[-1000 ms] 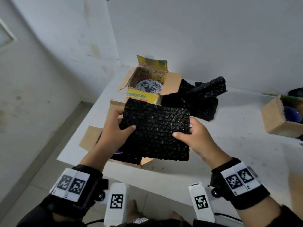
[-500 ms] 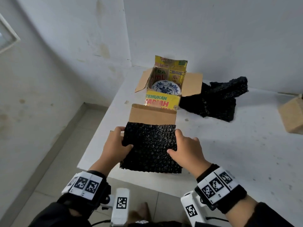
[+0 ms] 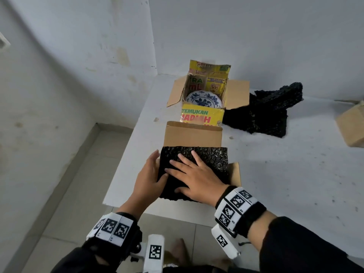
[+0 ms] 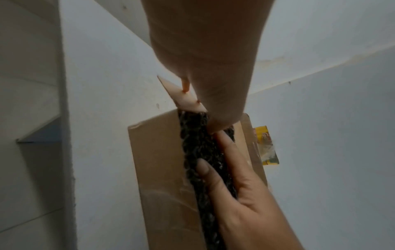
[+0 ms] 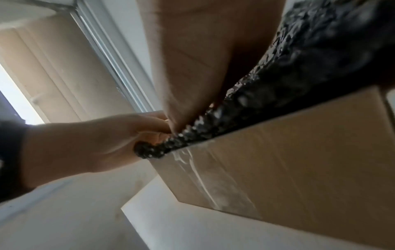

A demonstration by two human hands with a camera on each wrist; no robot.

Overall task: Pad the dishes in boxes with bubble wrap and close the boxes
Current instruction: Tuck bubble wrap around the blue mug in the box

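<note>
On the white surface (image 3: pixel 275 174), low in the frame's centre, the near box (image 3: pixel 193 134) stood open, its far flap upright. The black bubble wrap sheet (image 3: pixel 208 158) lay over its mouth. Your right hand (image 3: pixel 197 178) pressed flat on it, grasping nothing; your left hand (image 3: pixel 146 180) lay straight-fingered along its left edge. You did best to tuck every edge inside before folding flaps. Above, the blue-patterned plate (image 3: pixel 202 99) sat unpadded in the yellow box (image 3: pixel 202 117).
</note>
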